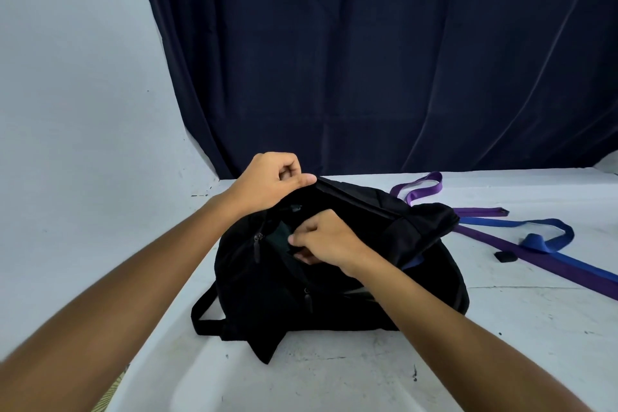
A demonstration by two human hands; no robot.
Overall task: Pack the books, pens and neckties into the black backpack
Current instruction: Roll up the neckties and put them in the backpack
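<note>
Black backpack [334, 291] lying on table, mouth open; purple necktie [521, 246] and blue necktie [551, 237] crossed right of it.

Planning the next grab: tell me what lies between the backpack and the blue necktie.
Head view: the purple necktie crosses that stretch, running from beside the black backpack under the blue necktie.

No text, label, brand, number or sign could be read anywhere in the view; nothing on the black fabric backpack [334, 277] or the purple [501, 244] and blue [551, 237] neckties showed legible lettering.
</note>
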